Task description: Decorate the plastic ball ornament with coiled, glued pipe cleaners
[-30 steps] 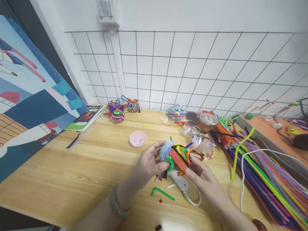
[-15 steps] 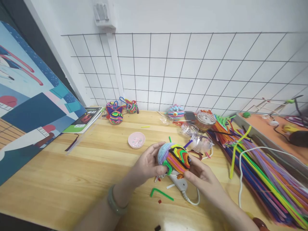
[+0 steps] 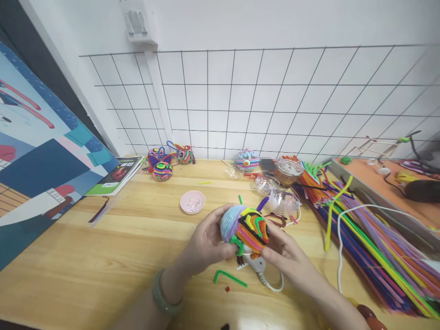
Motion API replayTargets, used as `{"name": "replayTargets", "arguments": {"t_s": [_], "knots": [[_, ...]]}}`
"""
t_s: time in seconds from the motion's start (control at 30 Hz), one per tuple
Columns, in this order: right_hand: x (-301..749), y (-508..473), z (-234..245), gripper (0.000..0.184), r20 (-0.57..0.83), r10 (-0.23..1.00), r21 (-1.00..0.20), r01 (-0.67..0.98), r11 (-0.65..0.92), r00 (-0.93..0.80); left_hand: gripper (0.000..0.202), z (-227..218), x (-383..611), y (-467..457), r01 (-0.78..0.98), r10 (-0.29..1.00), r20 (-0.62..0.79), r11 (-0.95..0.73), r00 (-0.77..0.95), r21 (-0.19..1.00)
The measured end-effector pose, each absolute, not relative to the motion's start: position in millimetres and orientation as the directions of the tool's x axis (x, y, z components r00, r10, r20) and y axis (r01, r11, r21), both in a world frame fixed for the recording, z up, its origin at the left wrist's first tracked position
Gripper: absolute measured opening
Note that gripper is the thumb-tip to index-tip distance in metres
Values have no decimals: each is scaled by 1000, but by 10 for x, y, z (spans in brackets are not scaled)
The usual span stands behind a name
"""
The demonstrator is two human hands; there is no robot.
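Note:
Between my two hands is a ball covered in pipe cleaners (image 3: 244,228), pale blue on its left and striped orange, yellow, green and black on its right. My left hand (image 3: 210,240) wraps its left side, thumb at the front. My right hand (image 3: 283,247) grips its right side with thumb and fingers. A purple pipe cleaner end (image 3: 263,204) sticks out at the top, and a green curl (image 3: 237,244) shows at the lower front. Beneath the ball lies a white corded tool (image 3: 257,264), partly hidden. A bent green pipe cleaner (image 3: 230,277) rests on the table below.
A pink dish (image 3: 192,202) of small beads stands beyond my left hand. Finished pipe-cleaner balls (image 3: 162,168) sit near the wall grid. Clear plastic half-shells (image 3: 283,201) lie behind my right hand. A big bundle of pipe cleaners (image 3: 374,247) and a white cable (image 3: 340,247) run along the right.
The ball has turned slightly in my hands, and a dark tassel now shows under it. Both hands keep hold. The whole view has shifted a little.

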State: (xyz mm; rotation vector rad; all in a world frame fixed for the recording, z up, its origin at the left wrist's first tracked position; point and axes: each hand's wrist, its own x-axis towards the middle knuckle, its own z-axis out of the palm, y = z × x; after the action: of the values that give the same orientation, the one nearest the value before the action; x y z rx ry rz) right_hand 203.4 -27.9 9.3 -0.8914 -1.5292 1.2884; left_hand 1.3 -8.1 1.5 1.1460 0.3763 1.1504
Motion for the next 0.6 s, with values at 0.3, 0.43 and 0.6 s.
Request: {"name": "replayTargets", "arguments": {"t_s": [0.3,0.43,0.6], "knots": [[2020,-268,84,51,166,950,-986,-44,160,-266,65,-82,44,-21,-556,889,280,-34,363,830],[2064,-248,52,23,274,960,-961,49,272,48,64,-91,47,-9,-547,903,259,-32,343,837],[2102,-308,75,5,620,782,-760,293,580,61,66,-97,79,-34,-459,895,213,-11,392,889]]}}
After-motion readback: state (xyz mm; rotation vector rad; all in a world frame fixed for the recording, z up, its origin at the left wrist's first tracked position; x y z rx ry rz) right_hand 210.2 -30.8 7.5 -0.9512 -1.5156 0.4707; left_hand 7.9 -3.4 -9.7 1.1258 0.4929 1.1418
